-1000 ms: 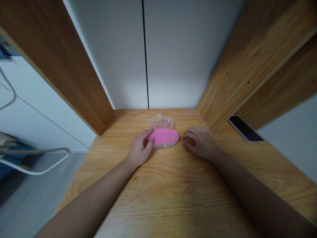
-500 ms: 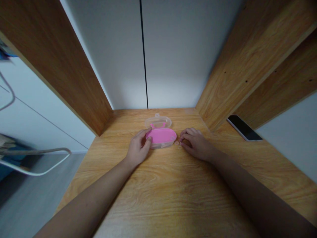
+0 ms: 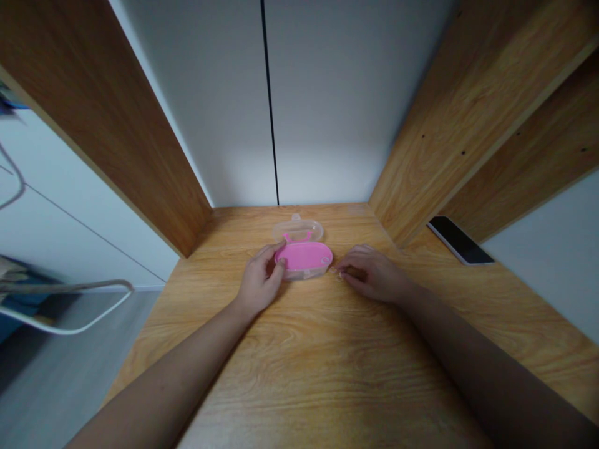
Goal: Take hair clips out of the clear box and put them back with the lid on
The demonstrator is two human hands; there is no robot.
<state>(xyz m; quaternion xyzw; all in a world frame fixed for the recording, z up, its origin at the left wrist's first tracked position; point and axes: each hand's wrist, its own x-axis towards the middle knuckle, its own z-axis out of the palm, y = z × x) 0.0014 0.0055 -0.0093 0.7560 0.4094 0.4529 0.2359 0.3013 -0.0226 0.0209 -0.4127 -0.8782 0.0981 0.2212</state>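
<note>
A small oval plastic box with clear sides and a pink inner tray (image 3: 304, 256) stands on the wooden surface. Its clear lid (image 3: 298, 231), with pink hinge parts, lies folded back behind it. My left hand (image 3: 259, 282) grips the box's left end, thumb on the near rim and fingers along the far side. One small pale ring (image 3: 324, 259) rests in the tray's right end. Just right of the box, my right hand (image 3: 367, 273) has thumb and fingertips drawn together at some tiny thin pale rings (image 3: 340, 274) on the wood; whether one is pinched is too small to tell.
A dark-screened phone (image 3: 461, 241) lies to the right, beyond an upright wooden panel (image 3: 435, 143). Another wooden panel (image 3: 121, 125) rises at left, and white panels (image 3: 318, 125) close off the back. A white cable-like loop (image 3: 93, 321) hangs at far left.
My right thumb and fingertips have come closer together over the tiny rings. My left hand keeps its hold on the box, which stays in place.
</note>
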